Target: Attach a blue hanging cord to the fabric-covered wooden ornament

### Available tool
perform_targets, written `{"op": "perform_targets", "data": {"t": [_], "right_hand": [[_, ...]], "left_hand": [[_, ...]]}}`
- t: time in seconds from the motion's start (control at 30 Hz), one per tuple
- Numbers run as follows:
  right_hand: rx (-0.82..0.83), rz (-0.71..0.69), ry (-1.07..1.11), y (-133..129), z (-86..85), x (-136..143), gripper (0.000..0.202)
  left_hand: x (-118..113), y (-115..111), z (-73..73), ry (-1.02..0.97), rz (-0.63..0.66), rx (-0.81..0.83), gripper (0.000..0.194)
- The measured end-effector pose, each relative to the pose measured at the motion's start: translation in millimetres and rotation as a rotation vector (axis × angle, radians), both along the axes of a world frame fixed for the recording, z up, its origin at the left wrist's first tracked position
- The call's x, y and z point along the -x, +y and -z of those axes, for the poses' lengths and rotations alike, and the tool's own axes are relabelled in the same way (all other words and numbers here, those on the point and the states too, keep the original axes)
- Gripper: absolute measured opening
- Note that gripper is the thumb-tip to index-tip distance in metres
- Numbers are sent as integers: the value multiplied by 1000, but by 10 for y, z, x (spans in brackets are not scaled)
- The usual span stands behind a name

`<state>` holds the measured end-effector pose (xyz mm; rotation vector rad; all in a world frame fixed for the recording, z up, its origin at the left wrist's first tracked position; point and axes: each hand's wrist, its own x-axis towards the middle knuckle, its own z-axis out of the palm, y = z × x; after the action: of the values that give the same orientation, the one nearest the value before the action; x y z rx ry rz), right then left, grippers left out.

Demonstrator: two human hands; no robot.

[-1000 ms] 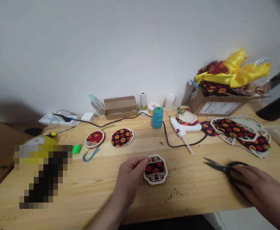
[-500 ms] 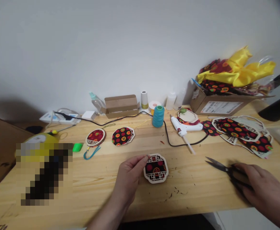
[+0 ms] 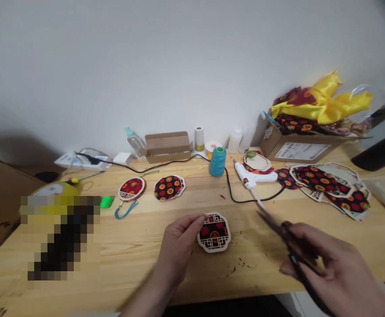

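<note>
While around scissors [image 3: 288, 240], right hand [image 3: 339, 259] aslant

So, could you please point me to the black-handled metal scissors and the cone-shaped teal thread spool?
Black-handled metal scissors [image 3: 286, 233]: head view, near the pivot.
Cone-shaped teal thread spool [image 3: 217, 164]: head view, on the wound thread.

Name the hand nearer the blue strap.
Left. The left hand, pinching the latticed piece, is to the right of the blue strap; the right hand, holding scissors, is much farther right.
</note>
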<state>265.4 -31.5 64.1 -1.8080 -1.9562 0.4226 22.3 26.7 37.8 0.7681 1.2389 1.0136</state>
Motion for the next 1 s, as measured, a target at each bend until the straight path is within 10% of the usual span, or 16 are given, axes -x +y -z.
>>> {"op": "perform_targets", "data": {"t": [0.23,1.0], "right_hand": [[340,-258,57,254,-79,392,28],[330,-275,68,448,-38,604,26]], "left_hand": [[-9,-38,-67,53,-9,8,15],[6,-45,-17,158,214,-170,21]]}}
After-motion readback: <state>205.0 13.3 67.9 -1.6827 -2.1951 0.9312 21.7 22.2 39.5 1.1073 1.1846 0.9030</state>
